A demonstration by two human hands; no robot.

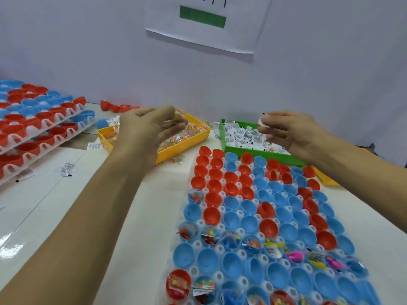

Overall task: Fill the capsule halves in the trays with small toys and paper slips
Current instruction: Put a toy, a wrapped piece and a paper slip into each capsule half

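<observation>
Left hand (152,126) pinches a clear packet of small coloured toys (179,118); right hand (288,130) pinches a white paper slip (263,122). The white tray of red and blue capsule halves (259,216) lies below and nearer than both hands, closer under the right.

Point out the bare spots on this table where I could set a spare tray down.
Bare: the table between the stacked trays and the capsule tray, apart from loose slips. Crowded: the far edge, with the yellow bin and green bin.
</observation>
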